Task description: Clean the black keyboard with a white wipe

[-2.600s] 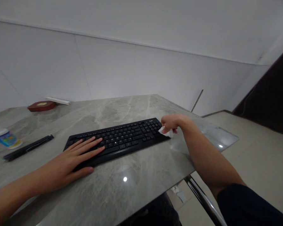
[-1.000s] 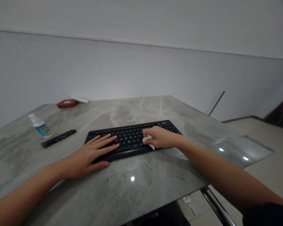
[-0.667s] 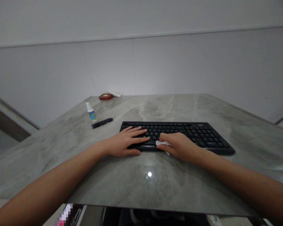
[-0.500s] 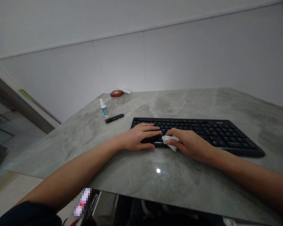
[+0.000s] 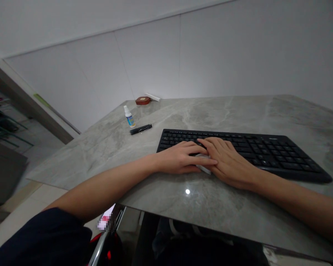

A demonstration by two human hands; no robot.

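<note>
A black keyboard [image 5: 280,157] lies on the grey marbled table, partly covered by both hands. My left hand [image 5: 181,158] stretches its fingers over the keyboard's front left part, the fingertips reaching my right hand. Under those fingers a piece of white tissue [image 5: 205,169] shows at the keyboard's front edge. My right hand [image 5: 229,162] is closed on this tissue, palm down over the keys; its fingertips are partly hidden.
Left of the keyboard lies a black pen-like item [image 5: 140,129] with a small white spray bottle [image 5: 129,117] upright behind it. A reddish-brown case [image 5: 142,101] and a white strip [image 5: 152,97] lie near the wall. The table's front edge [image 5: 161,217] runs below my arms.
My hands have come together, the left fingers now overlapping the tissue and touching my right hand. More of the tissue is covered. The view has shifted slightly.
</note>
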